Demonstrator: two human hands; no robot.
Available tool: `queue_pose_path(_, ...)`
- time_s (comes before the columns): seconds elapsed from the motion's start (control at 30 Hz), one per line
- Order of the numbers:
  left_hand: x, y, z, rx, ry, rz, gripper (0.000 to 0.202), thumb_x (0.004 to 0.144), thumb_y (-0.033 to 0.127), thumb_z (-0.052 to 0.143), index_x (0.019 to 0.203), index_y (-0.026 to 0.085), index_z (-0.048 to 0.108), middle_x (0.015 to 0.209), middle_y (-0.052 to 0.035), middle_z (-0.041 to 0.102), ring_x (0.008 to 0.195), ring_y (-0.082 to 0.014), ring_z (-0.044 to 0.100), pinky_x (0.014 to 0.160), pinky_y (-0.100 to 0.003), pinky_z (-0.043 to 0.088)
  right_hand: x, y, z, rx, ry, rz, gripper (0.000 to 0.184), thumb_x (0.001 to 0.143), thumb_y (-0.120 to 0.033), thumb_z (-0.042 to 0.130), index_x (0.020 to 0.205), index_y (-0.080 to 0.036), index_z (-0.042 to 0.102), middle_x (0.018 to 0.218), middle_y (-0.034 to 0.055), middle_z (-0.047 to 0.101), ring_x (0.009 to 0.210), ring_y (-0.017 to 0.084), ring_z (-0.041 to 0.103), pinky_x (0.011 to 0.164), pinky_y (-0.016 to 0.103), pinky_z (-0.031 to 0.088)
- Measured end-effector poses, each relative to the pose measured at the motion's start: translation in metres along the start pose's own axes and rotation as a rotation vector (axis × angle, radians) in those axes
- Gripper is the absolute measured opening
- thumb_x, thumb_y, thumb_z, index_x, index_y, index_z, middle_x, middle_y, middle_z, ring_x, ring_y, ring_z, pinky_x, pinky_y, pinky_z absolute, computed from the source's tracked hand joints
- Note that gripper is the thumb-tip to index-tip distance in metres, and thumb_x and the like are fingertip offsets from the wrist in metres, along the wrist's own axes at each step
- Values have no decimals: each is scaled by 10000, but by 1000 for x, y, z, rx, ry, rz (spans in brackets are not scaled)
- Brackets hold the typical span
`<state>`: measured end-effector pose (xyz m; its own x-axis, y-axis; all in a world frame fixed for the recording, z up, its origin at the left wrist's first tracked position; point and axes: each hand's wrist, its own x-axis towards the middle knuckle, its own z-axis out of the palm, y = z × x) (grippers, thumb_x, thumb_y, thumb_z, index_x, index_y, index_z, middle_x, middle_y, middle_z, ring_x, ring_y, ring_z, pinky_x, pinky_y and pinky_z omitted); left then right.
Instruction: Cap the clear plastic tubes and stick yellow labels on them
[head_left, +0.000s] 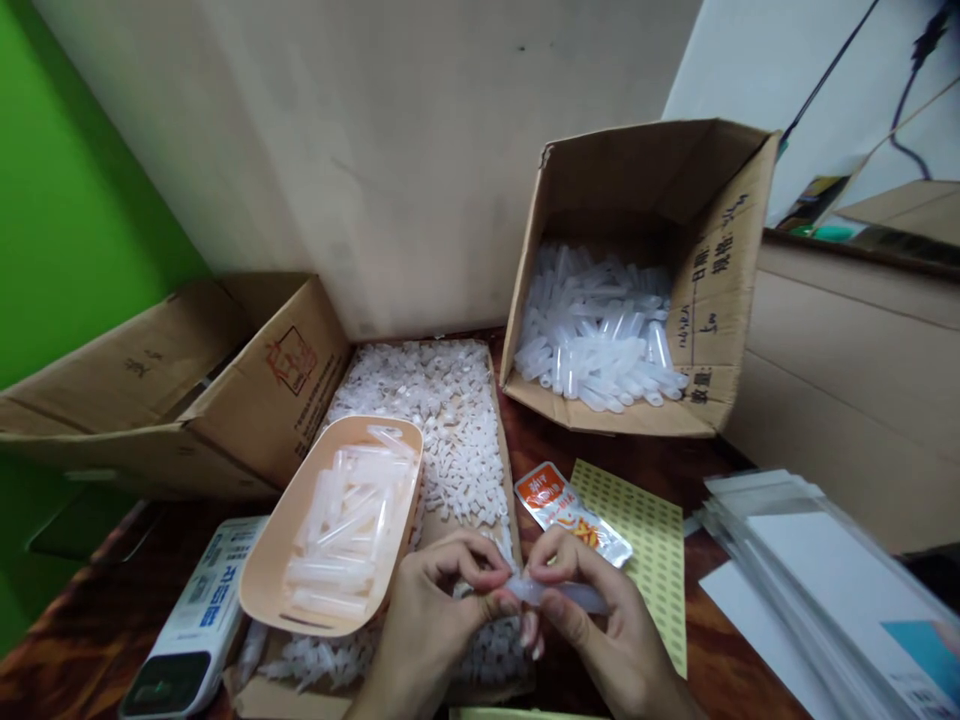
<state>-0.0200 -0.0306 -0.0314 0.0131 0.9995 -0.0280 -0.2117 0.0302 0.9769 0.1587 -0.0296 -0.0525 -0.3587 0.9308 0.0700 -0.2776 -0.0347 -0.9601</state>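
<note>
A translucent white plastic tube point(584, 597) lies level between my two hands. My right hand point(592, 610) grips it around the middle with thumb and fingers. At the tube's left end, the fingertips of my left hand point(457, 590) are pinched together; whether a small plastic piece sits between them is hidden. Under and behind my left hand is a shallow cardboard tray point(450, 525) with many small white plastic pieces point(442, 420). A beige plastic basket point(259, 600) holding similar tubes point(352, 530) rests on the tray, left of my hands.
A tipped cardboard box point(645, 175) at the back right holds a heap of tubes. Another open box point(262, 370) stands left. Nearby lie an orange-and-silver packet point(574, 515), a yellow sticker sheet point(637, 530), plastic sleeves point(840, 570) and a white-and-blue device point(195, 620).
</note>
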Motion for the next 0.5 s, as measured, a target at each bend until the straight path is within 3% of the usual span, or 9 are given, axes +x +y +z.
queue_pose_path(0.27, -2, -4, 2, -35, -10, -42, 364, 585, 305, 960, 524, 147, 637, 703, -34, 685, 682, -154, 629, 648, -225, 476, -3, -7, 3, -28, -11, -6, 194, 975, -371, 647, 893, -213, 573, 949, 0, 521, 672, 116, 641, 613, 237, 547)
queue_pose_path(0.37, -4, -4, 1, 106, -4, 61, 310, 664, 308, 920, 558, 157, 671, 712, -36, 694, 704, -162, 648, 667, -230, 487, 2, -11, -5, -6, -56, 84, 244, 939, -423, 688, 890, -205, 589, 869, -2, 576, 607, 130, 658, 559, 243, 552)
queue_pose_path(0.5, -6, -4, -1, 359, -72, 240, 194, 787, 250, 839, 657, 176, 716, 757, -35, 711, 736, -165, 672, 688, -227, 497, 7, -18, -21, -105, -128, 273, 302, 874, -464, 755, 963, -199, 639, 625, -47, 591, 426, 100, 574, 416, 177, 440)
